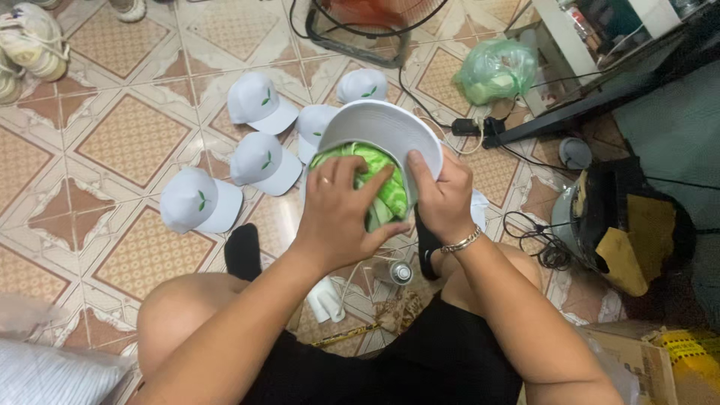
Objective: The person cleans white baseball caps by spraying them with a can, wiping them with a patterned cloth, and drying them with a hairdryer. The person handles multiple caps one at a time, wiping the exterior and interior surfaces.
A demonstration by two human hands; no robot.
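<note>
Left hand (341, 206) presses bright green crumpled plastic stuffing (386, 184) into an upturned white fabric cap (379, 127), right hand (442, 199) clamped on its rim; spare white caps (259, 161) at ten o'clock.

White cap (382, 127) under my right hand (442, 199): matt cloth, smooth brim. Green stuffing (386, 187) under my left hand (337, 217): glossy, crinkled plastic. Bracelet (461, 241): shiny metal. Floor tiles (135, 139): glazed, patterned.
</note>
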